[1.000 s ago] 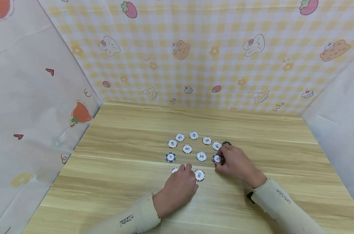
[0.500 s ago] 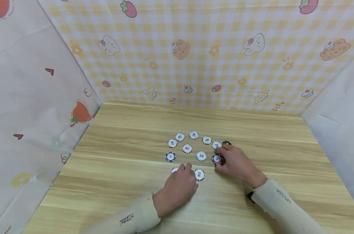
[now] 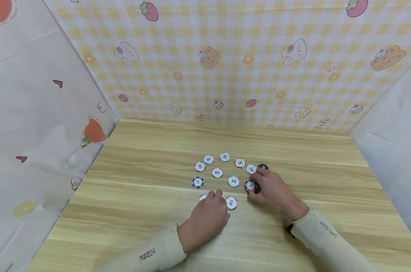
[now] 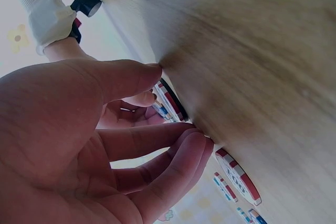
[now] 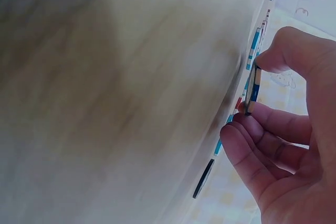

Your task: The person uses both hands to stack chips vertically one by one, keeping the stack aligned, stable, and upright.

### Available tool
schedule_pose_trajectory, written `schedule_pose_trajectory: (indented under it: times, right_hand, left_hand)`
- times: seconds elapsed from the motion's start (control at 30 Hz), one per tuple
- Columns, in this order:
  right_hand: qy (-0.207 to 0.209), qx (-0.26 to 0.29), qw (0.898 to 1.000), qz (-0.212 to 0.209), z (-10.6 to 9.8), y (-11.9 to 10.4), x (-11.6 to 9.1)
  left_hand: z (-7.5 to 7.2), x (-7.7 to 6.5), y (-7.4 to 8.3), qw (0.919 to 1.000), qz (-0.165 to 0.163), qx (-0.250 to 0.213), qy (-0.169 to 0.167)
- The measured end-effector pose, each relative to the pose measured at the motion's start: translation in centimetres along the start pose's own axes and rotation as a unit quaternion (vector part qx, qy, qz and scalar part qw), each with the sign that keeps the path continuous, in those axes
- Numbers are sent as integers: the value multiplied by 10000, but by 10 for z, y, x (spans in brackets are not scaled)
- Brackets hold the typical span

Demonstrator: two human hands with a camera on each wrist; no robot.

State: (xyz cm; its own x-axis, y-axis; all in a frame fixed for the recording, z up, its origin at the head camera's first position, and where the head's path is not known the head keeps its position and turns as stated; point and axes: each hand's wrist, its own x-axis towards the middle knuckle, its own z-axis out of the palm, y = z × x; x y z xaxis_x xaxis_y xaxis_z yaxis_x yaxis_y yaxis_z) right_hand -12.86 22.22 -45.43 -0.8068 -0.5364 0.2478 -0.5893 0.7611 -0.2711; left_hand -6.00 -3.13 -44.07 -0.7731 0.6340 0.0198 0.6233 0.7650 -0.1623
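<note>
My right hand [image 3: 273,189] pinches a dark blue poker chip [image 3: 250,185] by its edge. In the right wrist view that chip [image 5: 253,90] is tilted between thumb and fingers, slightly off the tabletop. My left hand [image 3: 208,217] rests its fingertips on the wood, thumb and fingers apart with nothing gripped. Just right of it lies a white 100 chip [image 3: 231,203]. Another white chip [image 3: 202,197] is partly covered by the left fingers; the left wrist view shows this red-edged chip [image 4: 239,177] beside the fingertips.
Several poker chips, such as a dark blue one [image 3: 197,182] and a light blue 10 [image 3: 233,181], lie flat and spread out farther back. A black chip [image 3: 263,166] lies behind my right hand. Printed cloth [image 3: 232,68] walls the wooden table [image 3: 140,151].
My right hand has shifted slightly left and toward me, carrying the dark blue chip. The left hand has stayed in place.
</note>
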Motion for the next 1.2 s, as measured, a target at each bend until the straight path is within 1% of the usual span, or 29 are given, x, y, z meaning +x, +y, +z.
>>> schedule_pose_trajectory:
  times: [0.1, 0.13, 0.17, 0.33, 0.4, 0.5, 0.63, 1.2]
  right_hand:
    - [-112, -28, 9999, 110, 0, -2, 0]
    - [-143, -44, 9998, 144, 0, -3, 0]
    - [-175, -47, 9997, 170, 0, -4, 0]
    - [-260, -26, 9995, 202, -1, -7, 1]
    - [-279, 1, 9994, 211, -1, -7, 1]
    - [-310, 8, 9992, 240, 0, -8, 1]
    - [-361, -22, 9990, 256, 2, -9, 1]
    - [-250, -96, 9996, -25, 6, -15, 1]
  left_hand:
    - [2, 0, -1, 10000, 11, -24, 45]
    - [7, 1, -1, 9999, 25, -14, 131]
    - [8, 1, -1, 9999, 29, -10, 145]
    - [6, 1, 0, 9998, -27, 7, 200]
    - [-5, -1, 0, 9999, -87, 4, 55]
    - [-6, -1, 1, 9999, -95, 33, 34]
    - [-7, -2, 1, 9999, -63, 26, 89]
    - [-8, -1, 1, 9999, -104, -66, -60]
